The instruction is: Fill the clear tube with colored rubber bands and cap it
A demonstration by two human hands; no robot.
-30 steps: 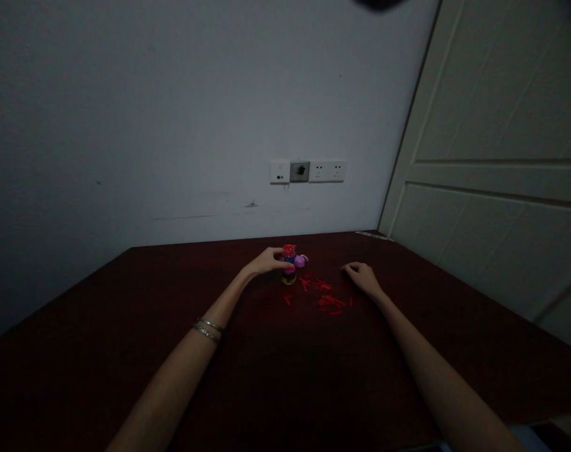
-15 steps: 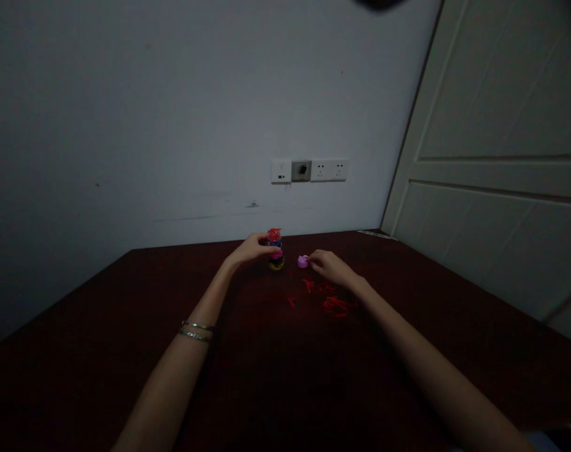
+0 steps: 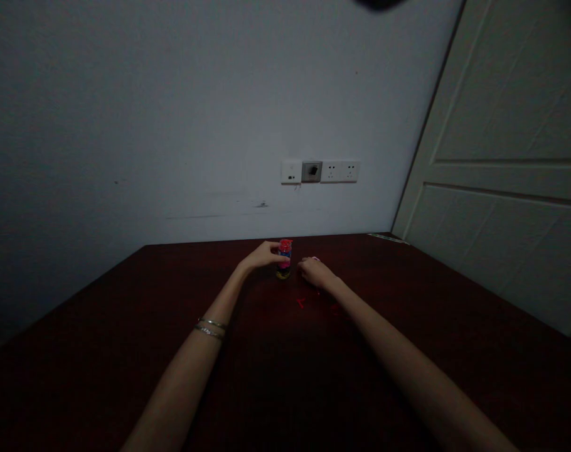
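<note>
A small clear jar with blue, pink and yellow layers stands upright near the back of the dark red table, red pieces heaped at its mouth. My left hand grips it from the left, thumb in front. Just right of the jar, my right hand is low over the table with its fingers bent together; what they hold, if anything, is too small to make out. Behind that hand a bit of the pink lid shows. A thin red piece lies in front, and other red pieces are partly hidden by my right forearm.
The dark red table meets a pale wall with a row of sockets. A white panelled door rises on the right. A thin pale strip lies at the table's back right edge.
My right hand has moved left and toward the jar, now covering most of the lid and the loose red pieces. My left hand still grips the jar. The view has shifted slightly.
</note>
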